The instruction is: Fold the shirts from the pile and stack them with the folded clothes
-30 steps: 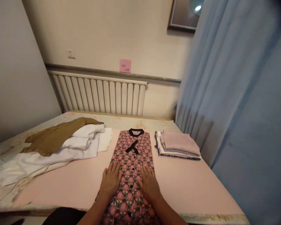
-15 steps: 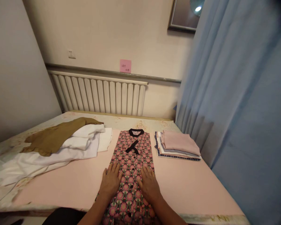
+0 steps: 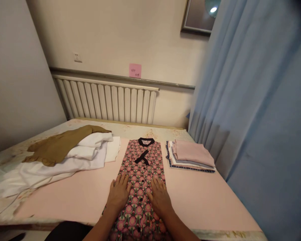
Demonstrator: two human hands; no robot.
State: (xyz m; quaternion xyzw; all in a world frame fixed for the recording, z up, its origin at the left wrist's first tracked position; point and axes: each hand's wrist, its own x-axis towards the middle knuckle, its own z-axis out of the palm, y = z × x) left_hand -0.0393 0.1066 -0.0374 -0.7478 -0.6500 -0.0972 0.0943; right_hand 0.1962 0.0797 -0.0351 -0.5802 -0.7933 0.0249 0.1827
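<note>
A patterned blouse (image 3: 140,174) with pink flowers, a black collar and black buttons lies flat on the pink cloth (image 3: 72,197), its sides folded in to a long strip. A black tie strip (image 3: 142,157) lies crossed on its chest. My left hand (image 3: 119,191) rests palm down on the blouse's left edge, fingers stretched out. On the opposite edge my right hand (image 3: 160,195) lies flat in the same way. Neither hand grips the fabric. The blouse's lower end runs out of view at the bottom.
Right of the blouse sits a stack of folded clothes (image 3: 193,155), pink on top. To the left lie loose white garments (image 3: 82,162) under a brown garment (image 3: 65,144). A radiator (image 3: 110,100) stands behind the table; a blue curtain (image 3: 230,93) hangs along the right side.
</note>
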